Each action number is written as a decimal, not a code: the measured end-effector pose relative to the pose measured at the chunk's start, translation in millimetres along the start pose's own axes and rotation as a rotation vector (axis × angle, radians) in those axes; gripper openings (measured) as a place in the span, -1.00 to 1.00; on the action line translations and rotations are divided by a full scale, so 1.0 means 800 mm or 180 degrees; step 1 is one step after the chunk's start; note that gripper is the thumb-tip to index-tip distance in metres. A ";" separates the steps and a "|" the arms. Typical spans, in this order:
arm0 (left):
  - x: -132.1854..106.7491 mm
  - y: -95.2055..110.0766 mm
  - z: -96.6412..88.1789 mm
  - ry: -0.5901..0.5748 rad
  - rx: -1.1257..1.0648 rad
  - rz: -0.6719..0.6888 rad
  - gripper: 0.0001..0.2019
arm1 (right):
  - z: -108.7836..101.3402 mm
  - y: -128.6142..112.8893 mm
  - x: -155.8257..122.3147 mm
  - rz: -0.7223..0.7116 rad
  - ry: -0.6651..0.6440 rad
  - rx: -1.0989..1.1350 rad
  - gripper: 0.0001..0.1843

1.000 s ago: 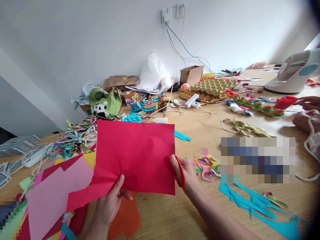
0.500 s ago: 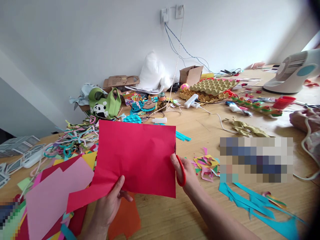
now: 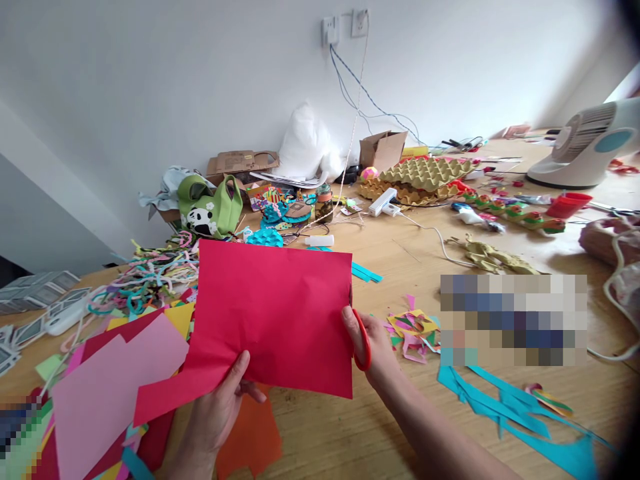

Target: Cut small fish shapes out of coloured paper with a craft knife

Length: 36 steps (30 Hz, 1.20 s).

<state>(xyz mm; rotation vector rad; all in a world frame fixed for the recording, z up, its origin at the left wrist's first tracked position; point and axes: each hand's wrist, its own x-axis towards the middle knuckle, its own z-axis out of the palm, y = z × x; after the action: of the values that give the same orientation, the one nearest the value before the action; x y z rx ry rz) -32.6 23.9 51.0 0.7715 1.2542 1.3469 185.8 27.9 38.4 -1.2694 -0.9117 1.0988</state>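
Note:
A sheet of red paper [image 3: 275,313] is held up above the table, with a strip of it jutting out at the lower left. My left hand [image 3: 223,413] pinches its lower edge, thumb in front and fingers behind. At the right edge, my right hand [image 3: 373,347] is closed on red-handled scissors [image 3: 363,343]; their blades are mostly hidden behind the sheet, so I cannot tell how wide they stand. An orange paper piece [image 3: 255,433] lies on the table beneath my left hand. Pink paper [image 3: 115,400] rests on a pile of coloured sheets to the left.
Blue paper strips [image 3: 515,400] and small coloured scraps [image 3: 413,327] lie to the right. Farther back are egg trays [image 3: 430,172], a power strip [image 3: 383,202] with its cable, a green panda bag [image 3: 213,207] and a white fan [image 3: 575,150]. Tangled pipe cleaners [image 3: 160,273] cover the left.
Almost nothing differs. The lower right corner of the red paper sits a touch lower, and both hands keep their hold.

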 end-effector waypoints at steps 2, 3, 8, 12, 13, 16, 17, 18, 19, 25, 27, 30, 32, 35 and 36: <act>0.002 -0.001 -0.001 0.0001 -0.0001 0.0030 -0.58 | 0.001 0.002 0.000 0.0005 0.0008 0.0046 -0.38; 0.002 -0.002 -0.001 0.0010 -0.0009 0.0052 -0.58 | 0.001 0.002 -0.001 0.0003 0.0007 0.0066 -0.38; -0.002 -0.001 0.002 -0.0030 -0.0040 0.0062 -0.60 | 0.002 0.001 -0.002 0.0049 -0.0014 0.0244 -0.38; -0.001 0.000 0.001 0.0010 -0.0042 0.0049 -0.61 | 0.003 0.001 -0.003 0.0069 -0.0021 0.0377 -0.39; 0.001 0.000 0.000 0.0001 -0.0025 0.0008 -0.62 | 0.003 0.001 -0.003 0.0068 -0.0018 0.0375 -0.39; 0.004 -0.001 -0.003 -0.0049 0.0003 -0.0068 -0.61 | 0.003 0.001 -0.003 0.0060 -0.0043 0.0322 -0.38; 0.005 -0.002 -0.004 -0.0052 0.0001 -0.0075 -0.60 | 0.003 0.002 -0.002 0.0052 -0.0056 0.0287 -0.38; 0.005 -0.002 -0.005 -0.0056 0.0001 -0.0085 -0.60 | 0.002 0.002 -0.002 0.0040 -0.0061 0.0258 -0.38; 0.005 -0.002 -0.005 -0.0060 0.0003 -0.0093 -0.59 | 0.002 0.003 -0.002 0.0029 -0.0059 0.0244 -0.38; 0.005 -0.003 -0.005 -0.0074 -0.0031 -0.0058 -0.58 | 0.002 0.005 -0.002 0.0103 -0.0083 0.0481 -0.38; 0.005 -0.003 -0.005 -0.0071 -0.0036 -0.0067 -0.60 | 0.003 0.004 -0.003 0.0106 -0.0104 0.0531 -0.39; 0.005 -0.002 -0.006 -0.0063 -0.0065 -0.0099 -0.61 | 0.003 0.002 -0.005 0.0055 -0.0085 0.0522 -0.41; 0.005 -0.002 -0.007 -0.0070 -0.0090 -0.0140 -0.62 | 0.003 0.002 -0.005 0.0028 -0.0051 0.0479 -0.41; 0.005 -0.002 -0.008 -0.0076 -0.0103 -0.0186 -0.63 | 0.003 0.003 -0.004 0.0060 -0.0003 0.0413 -0.40; 0.005 -0.003 -0.007 -0.0078 -0.0102 -0.0197 -0.63 | 0.003 0.004 -0.004 0.0083 0.0007 0.0397 -0.39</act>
<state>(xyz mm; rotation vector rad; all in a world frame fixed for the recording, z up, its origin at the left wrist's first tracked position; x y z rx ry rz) -38.5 26.0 46.8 0.7192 1.2250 1.3010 182.4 25.6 35.9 -1.1825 -0.8141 1.1566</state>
